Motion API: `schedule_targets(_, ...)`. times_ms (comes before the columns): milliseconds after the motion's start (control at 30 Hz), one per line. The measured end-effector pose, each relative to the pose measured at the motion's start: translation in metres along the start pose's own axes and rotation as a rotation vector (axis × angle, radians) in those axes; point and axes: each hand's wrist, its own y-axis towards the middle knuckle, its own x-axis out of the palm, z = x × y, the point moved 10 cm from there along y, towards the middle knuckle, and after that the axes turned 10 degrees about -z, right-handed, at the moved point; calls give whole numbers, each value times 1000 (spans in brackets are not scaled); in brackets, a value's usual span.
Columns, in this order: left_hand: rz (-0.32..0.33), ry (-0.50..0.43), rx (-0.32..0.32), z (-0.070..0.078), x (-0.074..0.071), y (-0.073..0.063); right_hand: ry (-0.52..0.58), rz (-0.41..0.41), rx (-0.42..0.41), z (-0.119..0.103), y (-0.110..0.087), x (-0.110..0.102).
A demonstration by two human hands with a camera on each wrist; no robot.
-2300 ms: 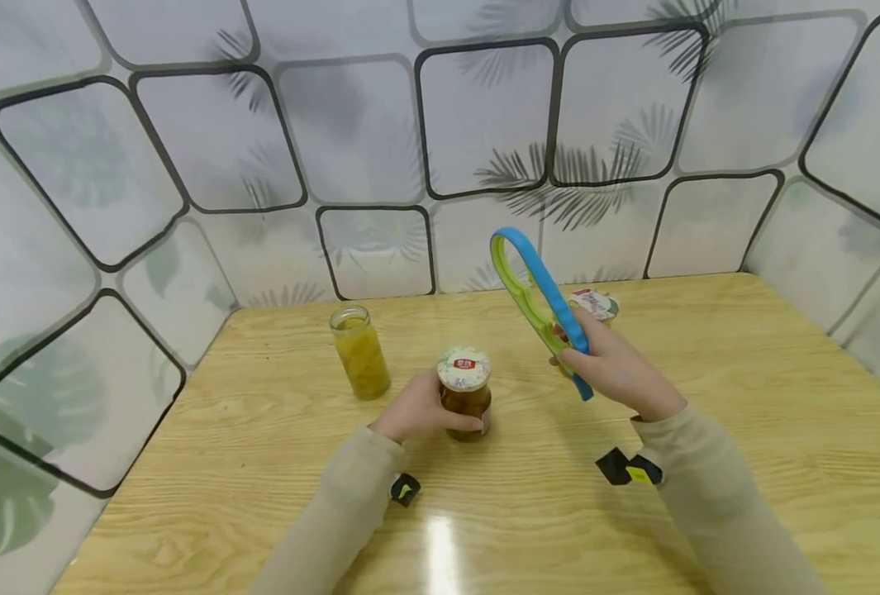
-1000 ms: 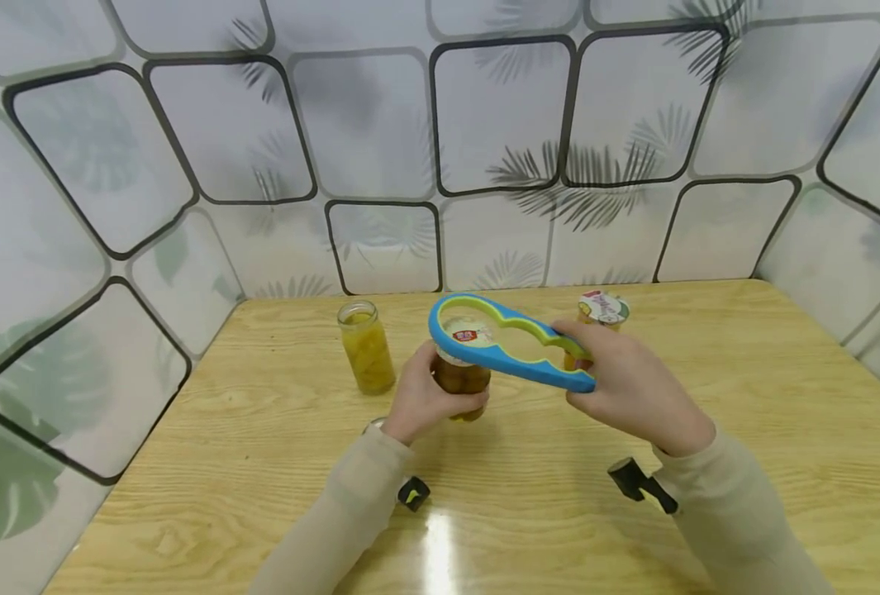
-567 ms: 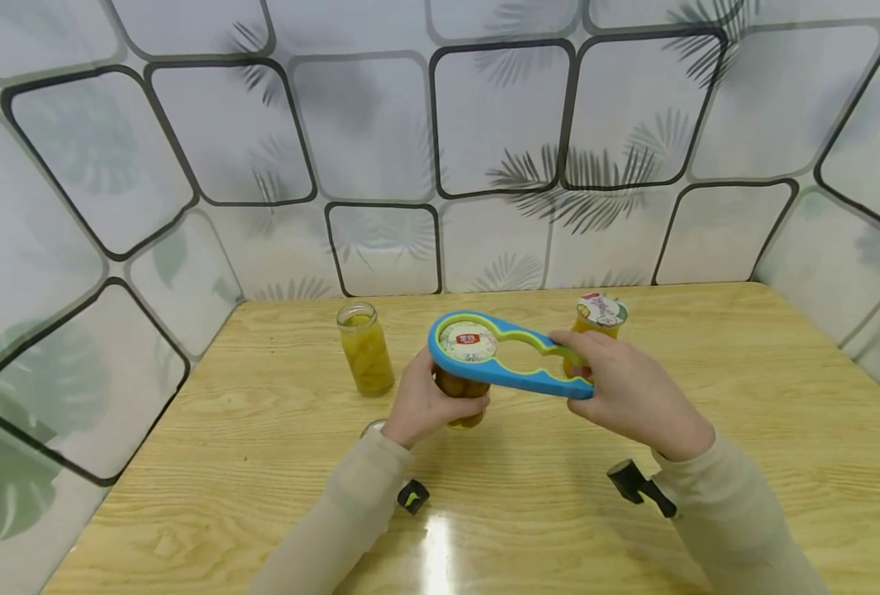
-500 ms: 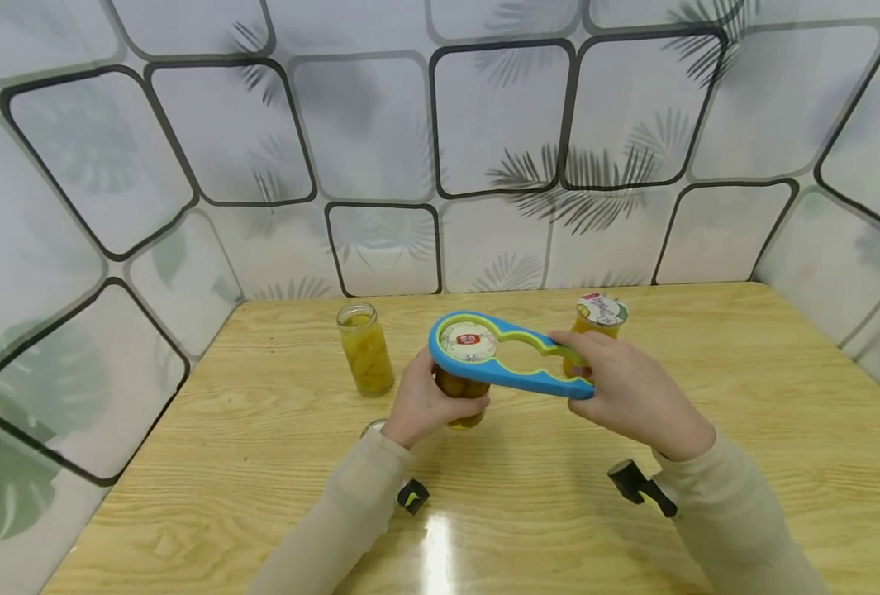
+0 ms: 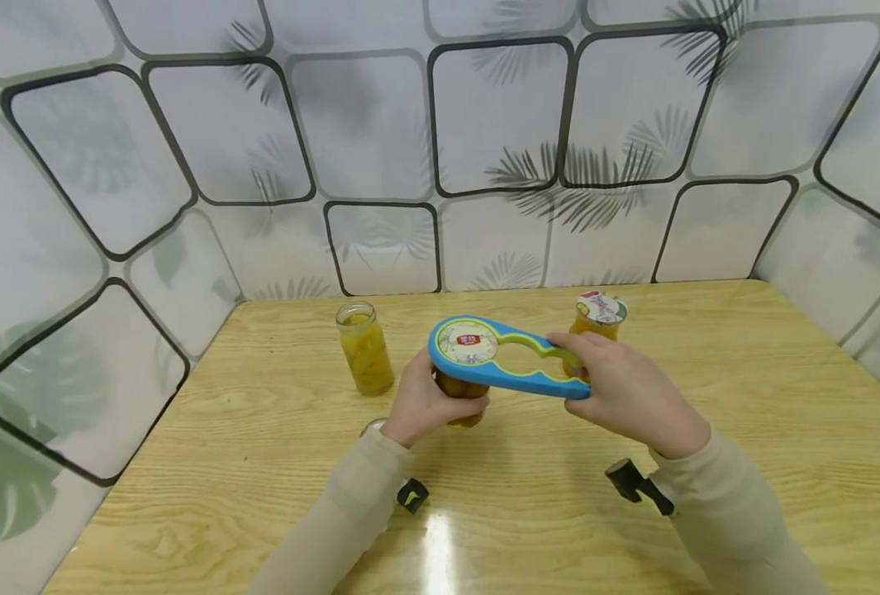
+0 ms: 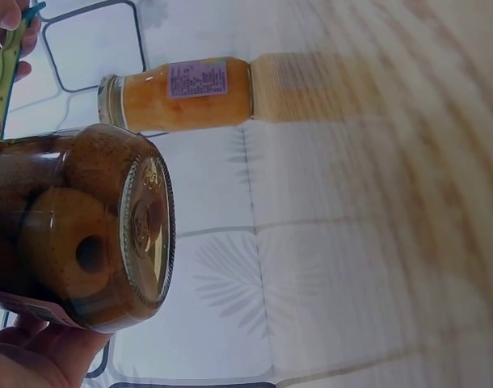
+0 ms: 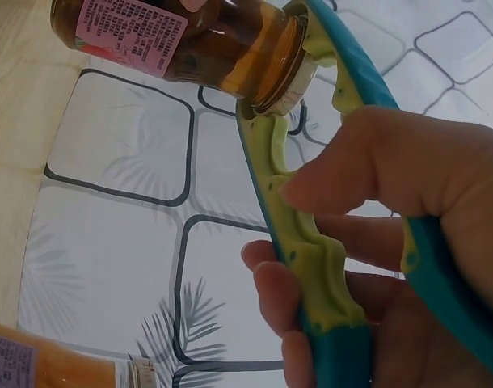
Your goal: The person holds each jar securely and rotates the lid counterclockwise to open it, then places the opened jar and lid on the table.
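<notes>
In the head view my left hand (image 5: 430, 406) grips a glass jar of brown fruit (image 5: 460, 388) by its body. The jar's bottom shows in the left wrist view, raised off the table. My right hand (image 5: 636, 392) holds the handle end of a blue and green jar opener (image 5: 517, 380). Its rounded loop fits around the jar's patterned lid (image 5: 468, 341), which shows inside the ring. From the right wrist view, the opener's green inner edges (image 7: 303, 234) lie on both sides of the lid, with my thumb and fingers wrapped about its two arms.
An uncovered jar of yellow fruit (image 5: 366, 355) stands behind my left hand. Behind the right hand is a lidded orange jar (image 5: 596, 324), partly hidden. A round silvery rim (image 5: 372, 426) peeks out beside my left wrist on the wooden table (image 5: 261, 496). A patterned white wall (image 5: 380, 248) stands behind.
The jar opener has come from upright, apart from the jar, down and left over its lid, and now sits lower around it. The left hand has kept its grip on the jar.
</notes>
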Motion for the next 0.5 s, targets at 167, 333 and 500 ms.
schedule_targets(167, -14, -22, -32, -1, 1, 0, -25, 23, 1, 0, -1, -3)
schedule_targets(333, -35, -50, -36, 18, 0, -4, -41, 35, 3, -1, -1, -4)
schedule_targets(500, -53, -60, -68, 29, 0, -6, -50, 36, -1, -1, 0, -6)
